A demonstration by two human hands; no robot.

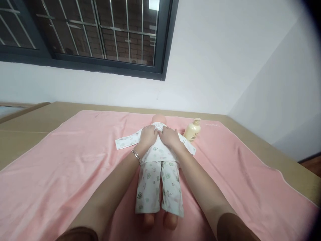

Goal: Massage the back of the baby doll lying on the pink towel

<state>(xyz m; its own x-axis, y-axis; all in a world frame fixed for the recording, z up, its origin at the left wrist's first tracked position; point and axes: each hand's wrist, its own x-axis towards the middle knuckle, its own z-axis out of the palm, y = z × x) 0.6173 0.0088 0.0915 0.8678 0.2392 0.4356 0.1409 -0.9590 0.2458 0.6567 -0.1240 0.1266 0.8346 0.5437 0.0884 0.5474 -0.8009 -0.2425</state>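
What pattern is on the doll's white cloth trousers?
The white cloth trousers have small, scattered, mostly greenish prints, in the head view.

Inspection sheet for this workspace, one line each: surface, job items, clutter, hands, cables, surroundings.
Surface: creased pink blanket over a tan base.
Job items: dressed doll lying on the blanket, head toward the wall.
Clutter: pump bottle by the doll's sleeve, contact unclear.
Hands: left hand and right hand side by side, resting on the doll's upper body; bracelet on the left wrist.
Cables: nothing seen.
Surroundings: pale wall, dark-framed window with bars behind the glass.
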